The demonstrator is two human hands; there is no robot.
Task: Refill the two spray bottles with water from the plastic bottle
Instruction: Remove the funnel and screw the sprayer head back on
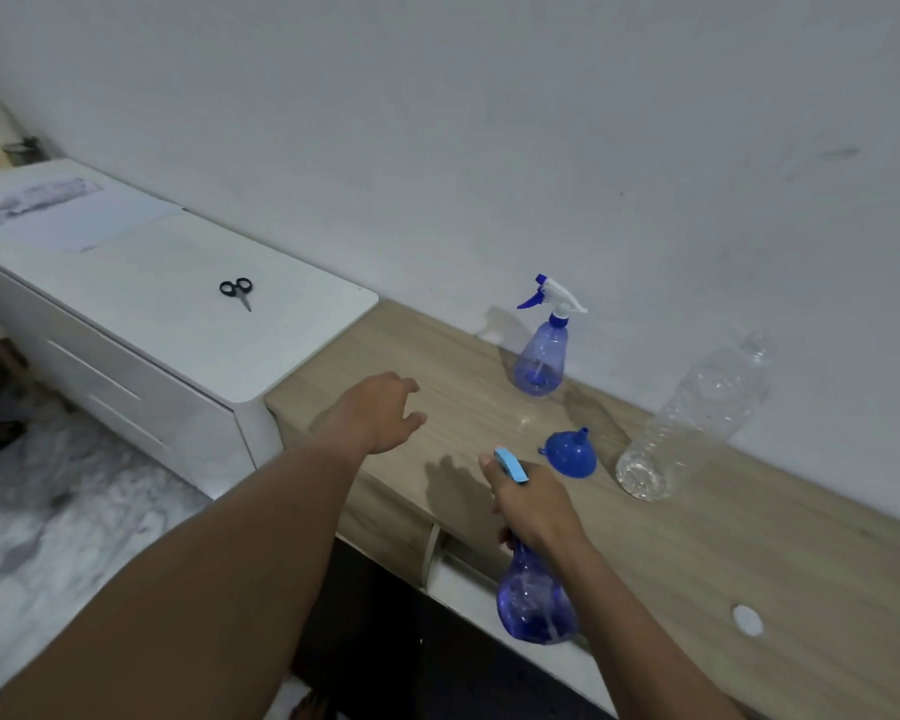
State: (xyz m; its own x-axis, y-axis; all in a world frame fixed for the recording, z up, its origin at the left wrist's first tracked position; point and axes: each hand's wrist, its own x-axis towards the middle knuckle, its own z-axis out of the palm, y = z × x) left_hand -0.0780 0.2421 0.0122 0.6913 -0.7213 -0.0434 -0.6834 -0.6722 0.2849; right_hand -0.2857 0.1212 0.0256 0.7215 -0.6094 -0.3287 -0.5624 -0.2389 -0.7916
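Observation:
My right hand (533,498) grips the neck and light-blue spray head of a blue spray bottle (536,600), which hangs in the air at the wooden table's front edge. My left hand (380,410) hovers over the table's left end, fingers loosely spread, holding nothing. A second blue spray bottle (541,356) with a white and blue trigger head stands by the wall. On the table between them lies a blue funnel (571,453). To its right a clear plastic bottle (692,418) stands uncapped with a little water at its bottom.
A white bottle cap (747,621) lies on the wooden table (749,537) at the right front. Left of the table stands a white drawer cabinet (178,324) with small black scissors (237,291) and papers (63,210) on top. A pale wall runs behind.

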